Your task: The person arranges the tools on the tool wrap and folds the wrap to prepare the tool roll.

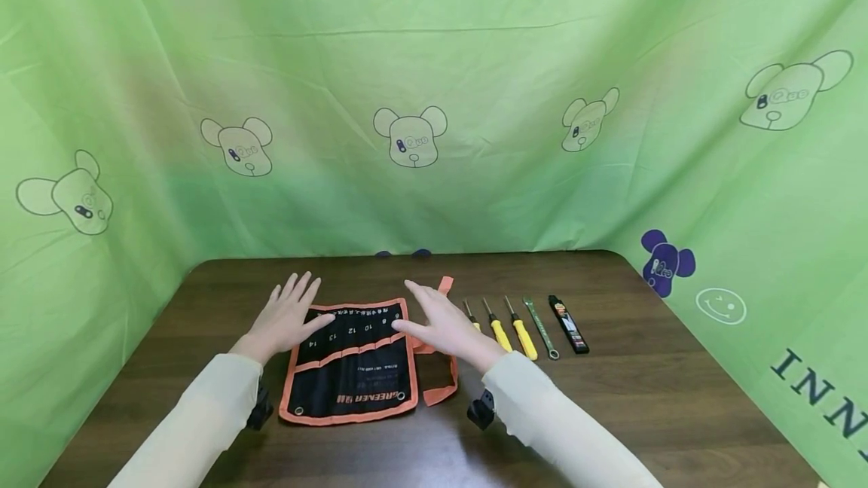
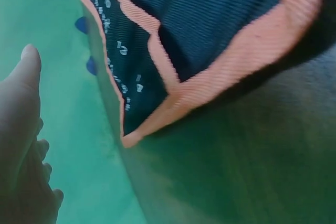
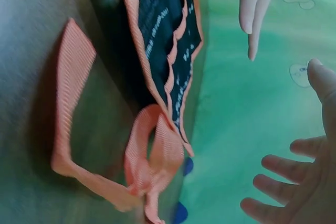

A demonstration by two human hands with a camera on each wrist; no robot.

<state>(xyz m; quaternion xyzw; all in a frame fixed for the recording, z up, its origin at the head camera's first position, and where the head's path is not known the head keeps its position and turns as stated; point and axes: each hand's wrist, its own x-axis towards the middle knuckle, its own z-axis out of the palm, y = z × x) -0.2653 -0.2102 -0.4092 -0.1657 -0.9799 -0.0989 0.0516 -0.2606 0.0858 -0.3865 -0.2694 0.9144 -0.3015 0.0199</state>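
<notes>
A black tool pouch with orange edging (image 1: 339, 390) lies flat on the table, its pockets facing up and numbers printed along the upper band. Over its left edge hovers my left hand (image 1: 281, 322), fingers spread and holding nothing. My right hand (image 1: 444, 326) is above the right edge, fingers extended, also holding nothing. An orange strap (image 1: 441, 395) trails from the pouch's right side; the right wrist view shows the strap (image 3: 68, 98) bent and looped. In the left wrist view the pouch's corner (image 2: 178, 98) is close, with the left thumb apart from it.
Right of the pouch lie several yellow-handled screwdrivers (image 1: 524, 337), a green combination wrench (image 1: 540, 328) and a narrow black package (image 1: 568, 324). They rest on the brown wooden table (image 1: 631, 413). A green printed curtain (image 1: 414, 209) surrounds the table's back and sides.
</notes>
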